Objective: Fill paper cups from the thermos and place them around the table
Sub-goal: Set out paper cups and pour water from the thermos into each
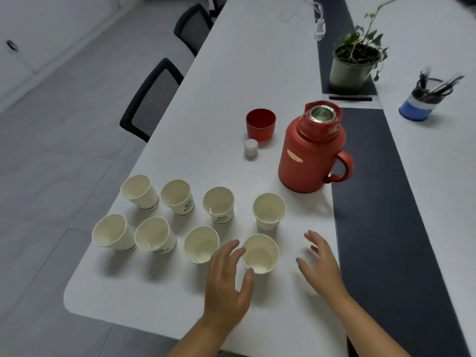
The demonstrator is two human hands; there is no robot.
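Several white paper cups stand in two rows near the front of the white table (231,73). The nearest cup (260,253) sits between my hands. My left hand (228,276) is spread open just left of it, with the fingers and thumb close to its rim. To the right of that cup hovers my right hand (318,261), open and apart from it. The red thermos (311,150) stands uncapped behind the cups, handle to the right. Its red lid cup (260,124) and small white stopper (251,148) stand left of it.
A dark strip (381,202) runs along the table's middle, right of the thermos. A potted plant (353,60) and a blue pen holder (422,99) stand farther back. Two black chairs (152,99) line the table's left edge.
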